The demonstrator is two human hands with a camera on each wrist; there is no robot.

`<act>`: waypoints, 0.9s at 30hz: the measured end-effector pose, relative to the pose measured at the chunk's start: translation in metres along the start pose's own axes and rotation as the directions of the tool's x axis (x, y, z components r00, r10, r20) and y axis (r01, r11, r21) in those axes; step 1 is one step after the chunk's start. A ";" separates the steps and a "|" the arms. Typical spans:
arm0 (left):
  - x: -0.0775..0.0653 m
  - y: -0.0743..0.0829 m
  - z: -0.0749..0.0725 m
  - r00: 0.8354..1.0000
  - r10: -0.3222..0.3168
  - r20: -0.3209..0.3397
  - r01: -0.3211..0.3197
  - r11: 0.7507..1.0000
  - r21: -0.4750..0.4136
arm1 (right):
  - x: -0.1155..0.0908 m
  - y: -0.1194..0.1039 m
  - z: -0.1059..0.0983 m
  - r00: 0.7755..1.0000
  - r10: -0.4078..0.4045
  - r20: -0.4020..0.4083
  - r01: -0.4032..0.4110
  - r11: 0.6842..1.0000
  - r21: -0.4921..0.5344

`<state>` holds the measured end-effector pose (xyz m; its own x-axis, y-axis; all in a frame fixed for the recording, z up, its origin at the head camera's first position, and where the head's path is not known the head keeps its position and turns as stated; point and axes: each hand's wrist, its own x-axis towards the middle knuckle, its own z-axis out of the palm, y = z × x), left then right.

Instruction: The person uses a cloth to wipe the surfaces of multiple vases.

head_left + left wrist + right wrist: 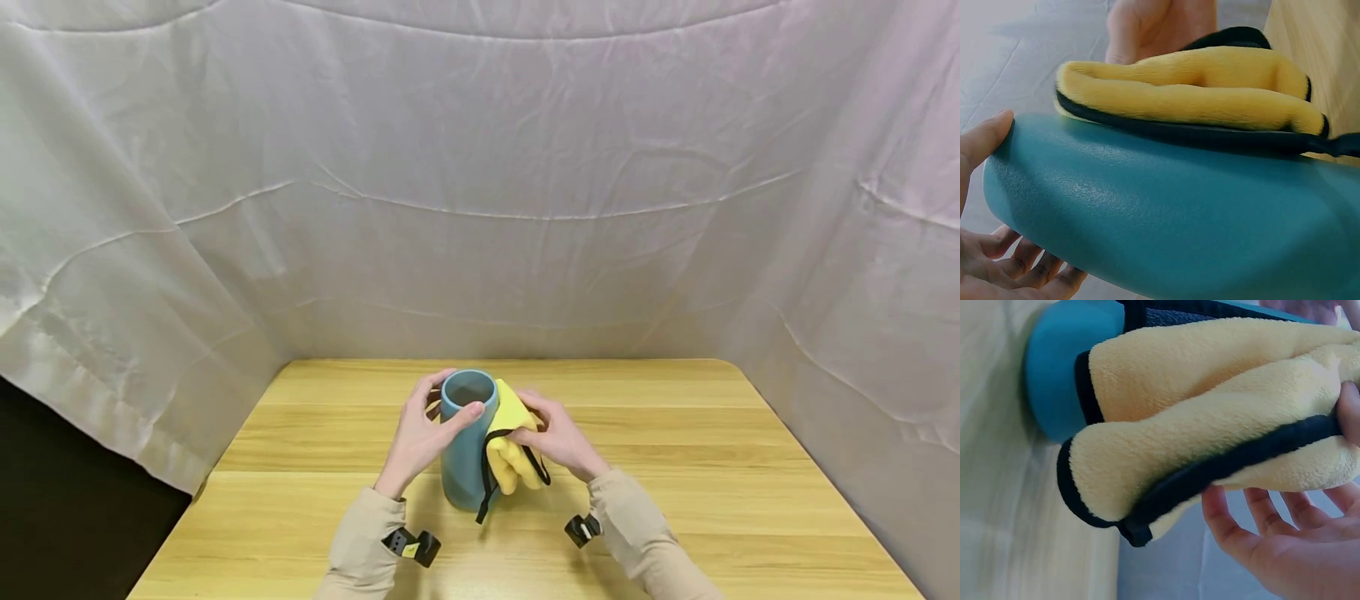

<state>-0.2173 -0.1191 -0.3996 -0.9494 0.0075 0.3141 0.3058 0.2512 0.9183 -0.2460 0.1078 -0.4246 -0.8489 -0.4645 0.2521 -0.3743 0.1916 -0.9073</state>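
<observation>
A tall blue-teal vase stands upright on the wooden table, its round open mouth facing up. My left hand grips it near the rim, with the thumb on the near side and the other fingers round the far left side. A yellow plush cloth with black edging hangs folded along the vase's right side. My right hand holds this cloth between thumb and fingers, against the vase. In the right wrist view, the cloth covers much of the vase; a dark blue-grey patch shows beside the black border.
The light wooden table has rounded far corners. Pale grey curtains enclose it at the back and both sides. A black area lies beyond the left edge. Each wrist wears a small black camera.
</observation>
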 end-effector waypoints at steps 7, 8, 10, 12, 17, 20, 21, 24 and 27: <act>-0.001 0.001 0.001 1.000 0.007 0.005 -0.007 1.000 -0.003 | -0.007 0.017 0.000 0.999 0.020 0.047 -0.017 0.997 -0.069; -0.001 0.001 0.001 1.000 0.006 0.005 -0.006 1.000 -0.002 | -0.008 0.020 0.000 0.998 0.027 0.057 -0.023 0.997 -0.075; -0.001 0.002 0.001 1.000 0.004 0.005 -0.004 1.000 -0.004 | -0.011 0.025 0.001 0.997 0.042 0.069 -0.036 0.996 -0.079; -0.002 0.002 0.001 1.000 0.000 0.005 0.000 1.000 -0.009 | -0.013 0.029 0.002 0.995 0.060 0.077 -0.054 0.996 -0.077; -0.002 0.003 0.001 1.000 0.004 0.007 -0.004 1.000 -0.003 | -0.014 0.033 0.004 0.995 0.076 0.071 -0.071 0.995 -0.066; -0.002 0.003 0.001 1.000 -0.004 0.009 0.004 1.000 -0.006 | -0.015 0.033 0.004 0.995 0.074 0.069 -0.069 0.995 -0.069; -0.001 0.003 0.002 1.000 -0.008 0.009 0.009 1.000 -0.009 | -0.015 0.033 0.004 0.995 0.074 0.069 -0.069 0.995 -0.071; -0.002 0.003 0.002 1.000 -0.009 0.009 0.009 1.000 -0.009 | -0.015 0.033 0.005 0.995 0.068 0.066 -0.063 0.995 -0.073; -0.002 0.003 0.001 1.000 -0.009 0.006 0.009 1.000 -0.012 | -0.015 0.033 0.005 0.996 0.059 0.063 -0.054 0.996 -0.072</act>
<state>-0.2150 -0.1170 -0.3976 -0.9525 0.0113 0.3043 0.2980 0.2401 0.9239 -0.2440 0.1166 -0.4604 -0.8440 -0.5063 0.1767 -0.3540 0.2784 -0.8929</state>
